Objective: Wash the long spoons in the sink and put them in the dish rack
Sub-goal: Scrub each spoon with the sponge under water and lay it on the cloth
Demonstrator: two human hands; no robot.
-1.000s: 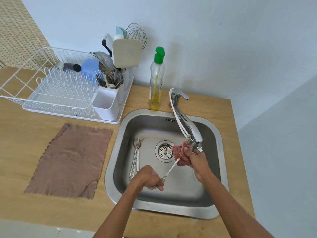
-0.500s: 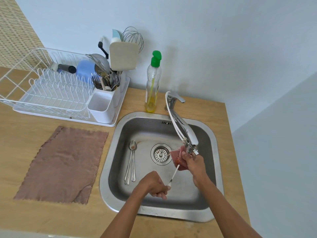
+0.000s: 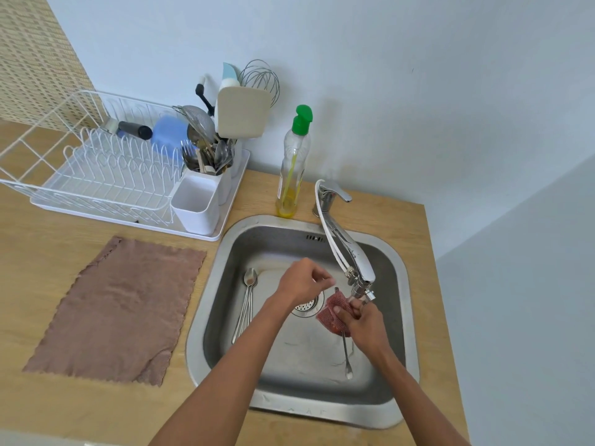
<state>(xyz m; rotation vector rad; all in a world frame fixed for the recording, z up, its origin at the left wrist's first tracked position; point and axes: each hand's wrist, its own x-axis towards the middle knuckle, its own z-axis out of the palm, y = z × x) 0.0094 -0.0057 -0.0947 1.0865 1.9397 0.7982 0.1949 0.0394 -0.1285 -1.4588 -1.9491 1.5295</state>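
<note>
My right hand [image 3: 363,326] grips a red mesh scrubber [image 3: 331,313] wrapped round one long spoon [image 3: 346,355] just under the tap spout [image 3: 360,278]. The spoon's handle hangs down from the scrubber toward the sink floor. My left hand [image 3: 302,281] hovers over the drain [image 3: 306,305] with curled fingers; its fingertips are close to the scrubber's top and I see nothing in them. Several more long spoons [image 3: 246,304] lie together on the left of the steel sink [image 3: 209,317]. The white dish rack [image 3: 96,175] stands at the back left.
A white cutlery cup [image 3: 196,201] on the rack's near corner is empty; the one behind holds utensils. A dish soap bottle [image 3: 291,169] stands behind the sink. A brown cloth [image 3: 116,304] lies on the wooden counter left of the sink.
My left hand let go of the spoon's handle and rose from the sink's front to above the drain. The spoon now hangs down from the scrubber in my right hand.
</note>
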